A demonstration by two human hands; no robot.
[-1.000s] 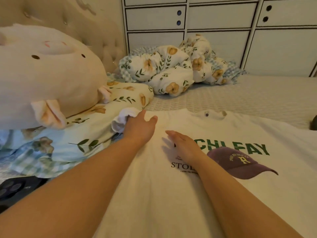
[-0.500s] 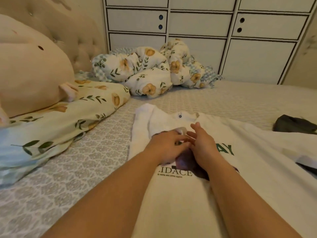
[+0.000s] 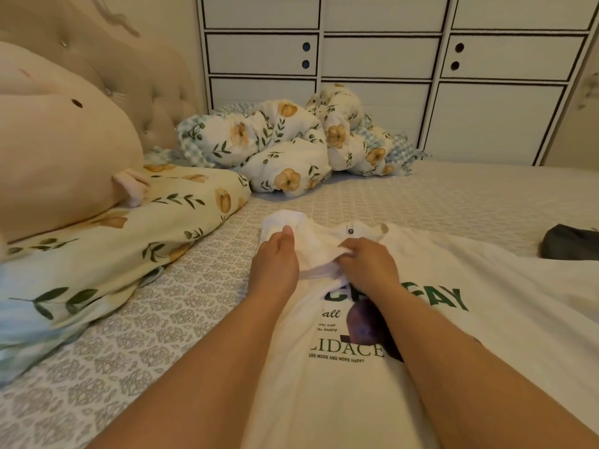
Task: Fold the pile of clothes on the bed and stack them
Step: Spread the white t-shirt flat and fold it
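left hand (image 3: 274, 265): lying on the folded-in sleeve, thumb up, fingers curled into the cloth, so it's holding it

right hand (image 3: 369, 265): knuckles up, fingers bunched round a ridge of white fabric, pinching it

t-shirt (image 3: 340, 400): white, green lettering, spread flat on the bed (image 3: 129, 367) under both hands, collar just past the fingertips

dark garment (image 3: 570, 243): way off to the right of the right hand

floral duvet (image 3: 285, 150): crumpled up beyond both hands

pillow (image 3: 113, 241): left of the left hand

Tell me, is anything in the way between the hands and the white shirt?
No. Both hands are already on the white T-shirt: the left hand holds the folded-in sleeve near the collar, and the right hand pinches the fabric beside it. Nothing lies between.
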